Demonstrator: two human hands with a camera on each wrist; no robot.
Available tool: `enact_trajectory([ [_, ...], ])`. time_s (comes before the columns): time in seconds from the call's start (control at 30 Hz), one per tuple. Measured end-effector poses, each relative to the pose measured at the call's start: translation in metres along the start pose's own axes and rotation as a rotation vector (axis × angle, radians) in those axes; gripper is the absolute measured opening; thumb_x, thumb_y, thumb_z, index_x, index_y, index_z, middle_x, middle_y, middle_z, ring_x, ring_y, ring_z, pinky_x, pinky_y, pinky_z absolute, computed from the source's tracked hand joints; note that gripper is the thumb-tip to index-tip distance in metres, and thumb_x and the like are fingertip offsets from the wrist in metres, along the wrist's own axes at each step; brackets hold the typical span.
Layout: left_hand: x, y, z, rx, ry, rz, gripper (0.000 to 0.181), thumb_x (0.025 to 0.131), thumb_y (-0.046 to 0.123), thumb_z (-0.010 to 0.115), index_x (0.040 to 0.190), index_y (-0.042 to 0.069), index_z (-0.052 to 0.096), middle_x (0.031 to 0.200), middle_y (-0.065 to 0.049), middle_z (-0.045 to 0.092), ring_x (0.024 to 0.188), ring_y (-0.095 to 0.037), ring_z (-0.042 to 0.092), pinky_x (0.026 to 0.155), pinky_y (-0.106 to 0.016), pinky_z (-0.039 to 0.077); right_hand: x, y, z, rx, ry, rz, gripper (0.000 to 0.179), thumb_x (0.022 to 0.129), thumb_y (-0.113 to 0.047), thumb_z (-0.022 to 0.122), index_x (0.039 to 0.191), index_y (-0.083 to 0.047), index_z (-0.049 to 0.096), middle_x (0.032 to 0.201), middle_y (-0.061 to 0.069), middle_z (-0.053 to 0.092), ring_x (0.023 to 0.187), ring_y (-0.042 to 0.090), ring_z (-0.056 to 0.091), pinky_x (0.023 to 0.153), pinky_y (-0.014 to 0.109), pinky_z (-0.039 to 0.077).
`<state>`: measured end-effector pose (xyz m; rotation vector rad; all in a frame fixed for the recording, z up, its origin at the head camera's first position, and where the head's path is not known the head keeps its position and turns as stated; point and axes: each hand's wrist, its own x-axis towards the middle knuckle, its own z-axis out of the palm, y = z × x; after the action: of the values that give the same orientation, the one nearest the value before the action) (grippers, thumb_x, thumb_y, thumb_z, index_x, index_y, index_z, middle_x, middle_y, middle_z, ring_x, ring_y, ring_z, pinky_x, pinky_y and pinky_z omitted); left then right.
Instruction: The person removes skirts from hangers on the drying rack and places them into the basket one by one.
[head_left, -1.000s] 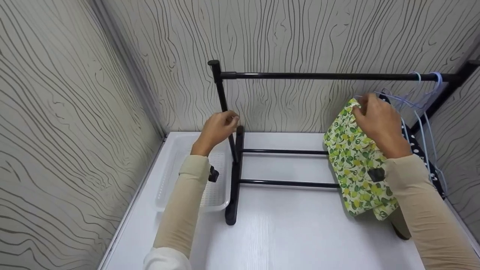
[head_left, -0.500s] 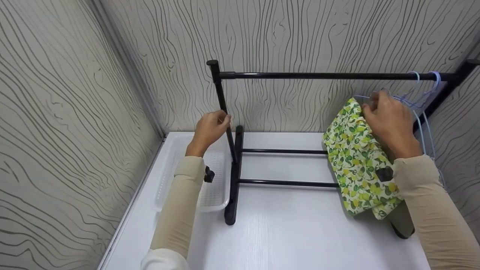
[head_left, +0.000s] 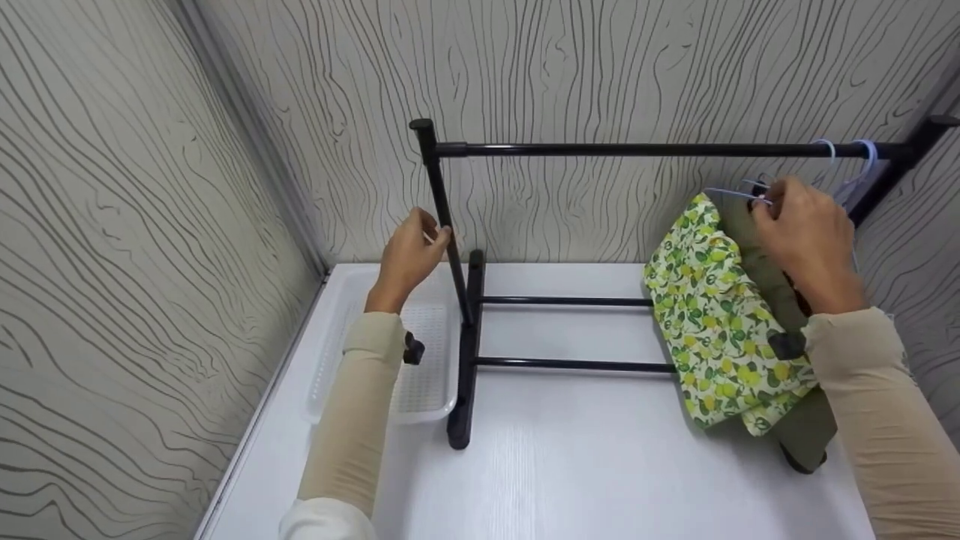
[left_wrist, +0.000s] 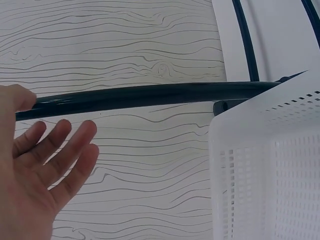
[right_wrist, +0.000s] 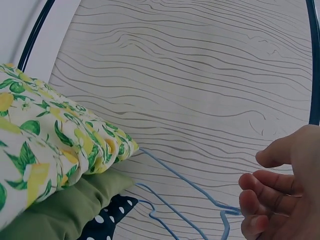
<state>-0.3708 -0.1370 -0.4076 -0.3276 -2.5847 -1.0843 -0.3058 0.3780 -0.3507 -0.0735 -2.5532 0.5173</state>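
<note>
My left hand (head_left: 409, 251) is beside the black upright post (head_left: 444, 217) of a clothes rack. In the left wrist view, its fingers (left_wrist: 75, 150) are spread and relaxed below the post, with the thumb at it; I cannot tell if it touches. My right hand (head_left: 808, 240) hovers by the blue wire hangers (right_wrist: 185, 185), fingers loosely bent, holding nothing that shows. Below and left of it hangs a lemon-print garment (head_left: 709, 322). Behind that hang an olive-green garment (head_left: 757, 262) and a navy polka-dot one (right_wrist: 107, 217).
The rack's top rail (head_left: 637, 150) carries light blue hanger hooks (head_left: 870, 154) at its right end. A white perforated basket (head_left: 322, 367) stands left of the rack. Two lower bars (head_left: 570, 364) cross above the white tabletop (head_left: 585, 465). Wood-patterned panels (head_left: 540, 67) enclose the back and sides.
My right hand has moved right, away from the lemon-print garment's top corner, and more of the olive garment shows. My left hand has drawn slightly left, and its fingers point up more.
</note>
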Motion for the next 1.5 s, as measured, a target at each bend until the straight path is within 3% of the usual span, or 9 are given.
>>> enact_trajectory([
  [0.17, 0.001, 0.000, 0.002, -0.048, 0.004, -0.009, 0.031, 0.109, 0.031, 0.060, 0.126, 0.005, 0.061, 0.116, -0.011, 0.070, 0.104, -0.026, 0.071, 0.088, -0.045, 0.058, 0.000, 0.004, -0.003, 0.002, -0.010, 0.052, 0.039, 0.110, -0.028, 0.049, 0.120, 0.009, 0.059, 0.109, 0.033, 0.062, 0.091, 0.054, 0.059, 0.076, 0.067, 0.046],
  [0.5, 0.004, 0.005, 0.012, -0.156, -0.005, -0.002, 0.027, 0.111, 0.025, 0.058, 0.129, 0.005, 0.060, 0.120, -0.011, 0.071, 0.112, -0.024, 0.073, 0.089, -0.038, 0.062, -0.002, 0.014, -0.014, 0.026, -0.059, 0.118, 0.036, 0.108, -0.027, 0.045, 0.114, 0.008, 0.051, 0.111, 0.030, 0.050, 0.092, 0.052, 0.051, 0.078, 0.065, 0.042],
  [0.77, 0.006, 0.007, 0.017, -0.184, -0.029, -0.012, 0.030, 0.112, 0.022, 0.054, 0.136, 0.003, 0.055, 0.126, -0.016, 0.071, 0.120, -0.029, 0.072, 0.095, -0.042, 0.061, 0.002, 0.023, -0.026, 0.010, -0.193, 0.193, 0.065, 0.109, -0.044, 0.042, 0.136, 0.015, 0.041, 0.127, 0.040, 0.045, 0.102, 0.060, 0.049, 0.082, 0.069, 0.043],
  [1.0, 0.006, 0.007, 0.019, -0.197, -0.035, -0.012, 0.028, 0.113, 0.023, 0.053, 0.133, 0.003, 0.056, 0.123, -0.017, 0.071, 0.117, -0.029, 0.072, 0.095, -0.044, 0.060, 0.004, 0.028, -0.033, -0.030, -0.322, 0.145, 0.075, 0.110, -0.049, 0.041, 0.141, 0.019, 0.045, 0.103, 0.037, 0.060, 0.070, 0.037, 0.059, 0.058, 0.047, 0.045],
  [1.17, 0.006, 0.007, 0.019, -0.210, -0.033, -0.014, 0.028, 0.113, 0.022, 0.053, 0.132, 0.002, 0.056, 0.123, -0.018, 0.071, 0.116, -0.030, 0.072, 0.095, -0.045, 0.060, 0.007, 0.031, -0.032, 0.021, -0.411, 0.116, 0.072, 0.113, -0.044, 0.037, 0.141, 0.022, 0.048, 0.106, 0.033, 0.069, 0.081, 0.038, 0.066, 0.067, 0.050, 0.052],
  [1.37, 0.006, 0.007, 0.019, -0.217, -0.038, -0.019, 0.027, 0.112, 0.020, 0.054, 0.132, 0.002, 0.056, 0.122, -0.018, 0.071, 0.114, -0.030, 0.072, 0.094, -0.045, 0.060, 0.011, 0.032, -0.028, 0.066, -0.454, 0.101, 0.063, 0.115, -0.034, 0.034, 0.144, 0.022, 0.043, 0.086, 0.013, 0.075, 0.084, 0.038, 0.069, 0.084, 0.065, 0.052],
  [1.5, 0.006, 0.007, 0.019, -0.213, -0.042, -0.027, 0.028, 0.112, 0.020, 0.054, 0.133, 0.001, 0.055, 0.124, -0.019, 0.071, 0.115, -0.031, 0.072, 0.094, -0.046, 0.061, 0.014, 0.030, -0.025, 0.081, -0.435, 0.080, 0.057, 0.115, -0.032, 0.037, 0.138, 0.020, 0.047, 0.079, 0.008, 0.074, 0.073, 0.032, 0.067, 0.074, 0.053, 0.055],
])
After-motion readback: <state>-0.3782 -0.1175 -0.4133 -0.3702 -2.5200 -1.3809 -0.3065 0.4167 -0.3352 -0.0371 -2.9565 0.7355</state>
